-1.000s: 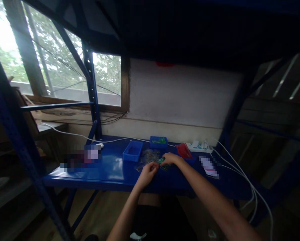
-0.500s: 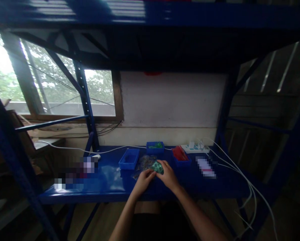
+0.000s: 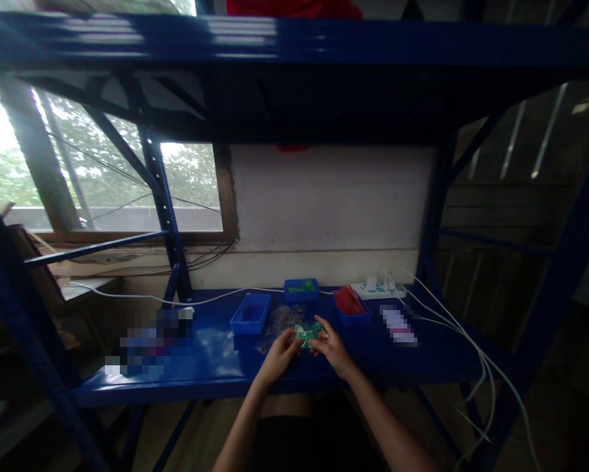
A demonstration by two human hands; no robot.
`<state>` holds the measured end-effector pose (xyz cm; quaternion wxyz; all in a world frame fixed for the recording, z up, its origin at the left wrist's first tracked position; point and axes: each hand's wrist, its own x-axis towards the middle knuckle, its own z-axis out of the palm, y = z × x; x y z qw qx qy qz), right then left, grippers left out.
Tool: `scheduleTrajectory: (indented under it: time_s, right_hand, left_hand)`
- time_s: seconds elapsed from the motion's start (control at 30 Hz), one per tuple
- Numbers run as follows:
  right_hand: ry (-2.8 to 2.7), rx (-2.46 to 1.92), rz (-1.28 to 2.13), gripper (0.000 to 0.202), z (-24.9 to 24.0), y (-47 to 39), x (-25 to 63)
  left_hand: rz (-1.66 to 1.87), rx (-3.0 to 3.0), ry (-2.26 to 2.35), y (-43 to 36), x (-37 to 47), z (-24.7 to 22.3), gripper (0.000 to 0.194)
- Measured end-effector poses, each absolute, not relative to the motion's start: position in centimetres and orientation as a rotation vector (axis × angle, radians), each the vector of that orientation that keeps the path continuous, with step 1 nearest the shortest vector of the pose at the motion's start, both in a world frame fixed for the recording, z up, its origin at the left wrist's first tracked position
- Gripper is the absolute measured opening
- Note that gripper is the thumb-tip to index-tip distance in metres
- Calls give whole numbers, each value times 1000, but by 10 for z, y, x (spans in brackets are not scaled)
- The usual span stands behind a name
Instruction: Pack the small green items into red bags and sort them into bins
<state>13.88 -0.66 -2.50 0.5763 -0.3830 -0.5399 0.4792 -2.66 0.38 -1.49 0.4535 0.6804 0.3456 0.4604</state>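
A small clear plastic bag with green in it is stretched between my two hands above the front of the blue shelf. My left hand pinches its left end. On the other side my right hand grips it with thumb and fingers; a ring shows on one finger. What exactly the green contents are is too small to tell. Just behind my hands lies a loose heap of small metallic-looking pieces, apparently in clear plastic. A blue tray stands left of that heap.
At the back sits a blue bin with green pieces. To the right, another blue bin holds red packets. A power strip with white cables lies behind it. An upper shelf beam crosses overhead.
My hands have moved slightly apart, and more of the green bag shows between them. The right hand's fingers have shifted on it. The whole view has tilted up a little.
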Motion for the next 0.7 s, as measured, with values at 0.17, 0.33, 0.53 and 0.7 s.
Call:
scheduleTrajectory:
  time_s: [0.17, 0.33, 0.53, 0.7]
  right_hand:
    - [-1281, -922, 1117, 54, -23, -8, 135]
    - [-1305, -939, 1058, 43, -22, -10, 136]
    - [-1301, -936, 1070, 41, -21, -11, 136]
    - [-1321, -958, 1029, 35, -23, -8, 136]
  left_hand:
    - [1103, 1547, 772, 4, -28, -18, 80]
    - [1072, 1521, 747, 2, -29, -13, 75]
    - [1125, 1439, 680, 0, -28, -13, 61]
    - [1149, 1479, 728, 3, -29, -17, 46]
